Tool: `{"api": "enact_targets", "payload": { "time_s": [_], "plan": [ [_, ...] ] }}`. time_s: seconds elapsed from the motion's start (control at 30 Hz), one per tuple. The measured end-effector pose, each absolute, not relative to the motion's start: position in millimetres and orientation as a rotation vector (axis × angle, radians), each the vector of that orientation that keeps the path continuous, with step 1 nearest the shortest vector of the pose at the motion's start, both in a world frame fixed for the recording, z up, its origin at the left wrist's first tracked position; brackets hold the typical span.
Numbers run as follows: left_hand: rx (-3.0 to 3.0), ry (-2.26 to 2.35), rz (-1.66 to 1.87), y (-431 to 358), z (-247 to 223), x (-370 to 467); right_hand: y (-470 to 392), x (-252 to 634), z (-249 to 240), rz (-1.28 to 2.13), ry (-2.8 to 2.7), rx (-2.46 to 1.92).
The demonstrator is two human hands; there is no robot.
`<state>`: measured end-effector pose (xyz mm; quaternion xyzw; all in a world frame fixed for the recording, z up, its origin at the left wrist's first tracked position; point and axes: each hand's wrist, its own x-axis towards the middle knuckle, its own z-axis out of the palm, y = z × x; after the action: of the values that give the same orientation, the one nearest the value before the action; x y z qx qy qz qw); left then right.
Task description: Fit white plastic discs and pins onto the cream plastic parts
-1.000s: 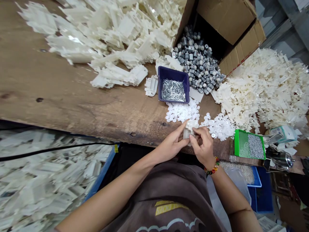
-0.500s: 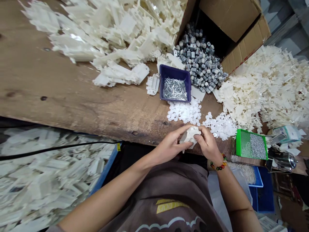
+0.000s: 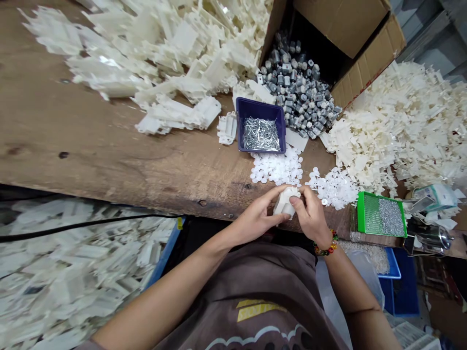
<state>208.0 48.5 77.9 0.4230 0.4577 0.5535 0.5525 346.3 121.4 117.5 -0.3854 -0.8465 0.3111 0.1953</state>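
My left hand (image 3: 260,212) is curled around a whitish plastic part (image 3: 283,203), just right of the frame's centre, fingers behind and thumb along its near side. My right hand (image 3: 310,214) grips it too, thumb across its upper face. If that thumb pressed off-centre, I think the part could twist out of my left hand; being by the front edge of the bench (image 3: 146,167), it might drop off. Elbowing outward, my knuckles could scatter the white discs (image 3: 337,188) right of centre, or those (image 3: 277,167) below the purple bin (image 3: 240,127).

Compared with half a second ago, my right thumb lies further over the part, which shows a smoother face. The bin and discs keep their arrangement.
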Motion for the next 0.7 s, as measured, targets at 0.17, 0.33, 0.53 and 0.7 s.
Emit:
{"api": "enact_targets", "payload": {
  "time_s": [0.17,0.33,0.53,0.7],
  "plan": [
    [0.845,0.974,1.298,48.3,69.0,209.7,120.3,339.5,113.0,0.925,-2.285,-1.186],
    [0.525,0.819,1.347,54.2,58.4,204.2,114.6,326.4,113.1,0.842,-2.379,-1.238],
    [0.313,0.698,1.336,52.5,58.2,200.0,99.2,313.9,113.5,0.532,-2.356,-1.103],
    [0.255,0.698,1.364,50.6,48.4,196.8,101.2,311.0,115.7,0.445,-2.518,-0.996]
  ]
}}
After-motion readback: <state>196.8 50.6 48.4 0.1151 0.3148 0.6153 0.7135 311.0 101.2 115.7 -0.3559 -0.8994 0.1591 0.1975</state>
